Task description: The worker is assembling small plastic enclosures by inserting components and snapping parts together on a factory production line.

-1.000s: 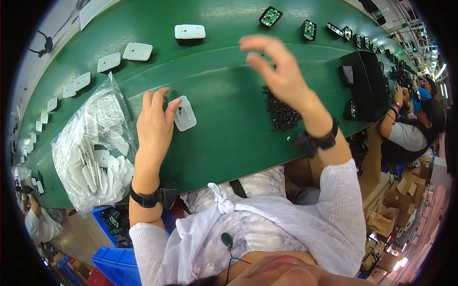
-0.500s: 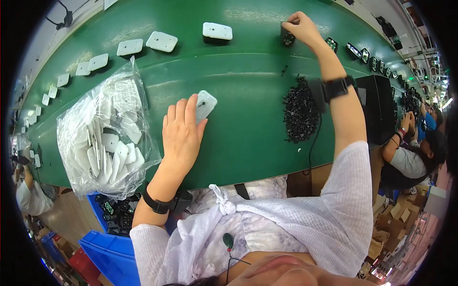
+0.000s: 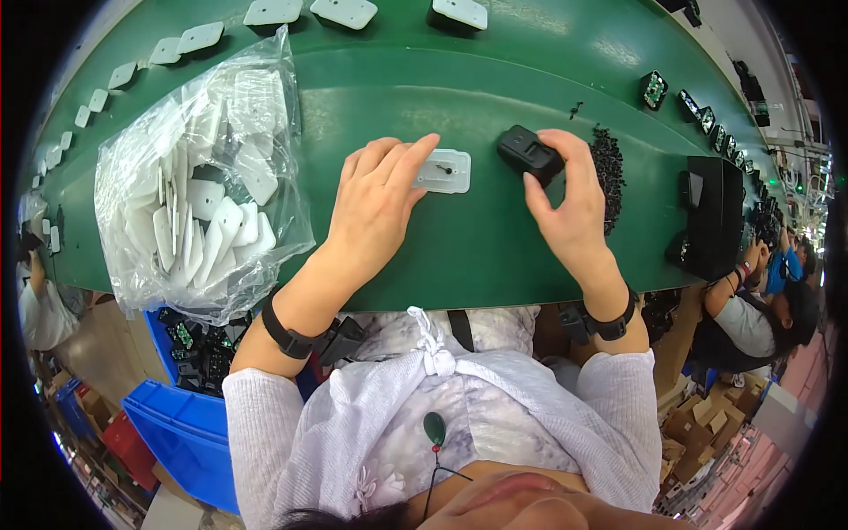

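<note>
Along the near edge of the green counter (image 3: pixel 477 274), the clear bag (image 3: pixel 199 177) of white plates slumps toward the left. Between it and a pile of black bits (image 3: pixel 609 181), the right hand (image 3: pixel 574 199) grips a black housing (image 3: pixel 528 152) by its right end. Left of that, nearer the left hand (image 3: pixel 375 194), the pale cover (image 3: pixel 452 173) lies lengthwise, roughly parallel to the near edge, pinched at its left end. Fingers hide that end; the housing's underside cannot be seen.
</note>
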Tool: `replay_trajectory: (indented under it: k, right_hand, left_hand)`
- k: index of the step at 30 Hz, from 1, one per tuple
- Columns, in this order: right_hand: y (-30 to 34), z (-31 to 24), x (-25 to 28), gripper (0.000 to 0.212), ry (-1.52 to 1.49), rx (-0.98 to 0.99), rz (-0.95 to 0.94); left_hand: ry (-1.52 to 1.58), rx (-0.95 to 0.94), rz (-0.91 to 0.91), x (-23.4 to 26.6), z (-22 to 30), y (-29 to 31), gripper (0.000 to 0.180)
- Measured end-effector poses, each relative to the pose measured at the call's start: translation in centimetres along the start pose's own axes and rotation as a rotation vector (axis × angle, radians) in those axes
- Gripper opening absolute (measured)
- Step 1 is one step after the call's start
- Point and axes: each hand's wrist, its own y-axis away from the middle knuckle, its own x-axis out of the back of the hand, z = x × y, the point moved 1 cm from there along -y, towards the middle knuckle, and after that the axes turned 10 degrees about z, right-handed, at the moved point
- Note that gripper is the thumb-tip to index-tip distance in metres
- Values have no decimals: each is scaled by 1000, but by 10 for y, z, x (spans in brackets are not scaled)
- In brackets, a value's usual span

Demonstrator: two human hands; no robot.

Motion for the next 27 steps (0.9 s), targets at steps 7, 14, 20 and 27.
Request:
replay_trajectory:
  k: [7, 14, 20, 27]
  right_hand:
    - [0, -2, 3, 40, 28, 8, -71]
    - [-20, -39, -30, 42, -141, 233, -265]
    - [-19, -35, -40, 42, -141, 250, -296]
    - [-6, -29, -46, 43, -139, 294, -221]
  left_hand:
    - [102, 48, 4, 7, -2, -1, 58]
    - [220, 140, 58, 28, -9, 5, 47]
    - [48, 2, -63, 23, -13, 16, 52]
    - [-103, -71, -93, 22, -6, 18, 50]
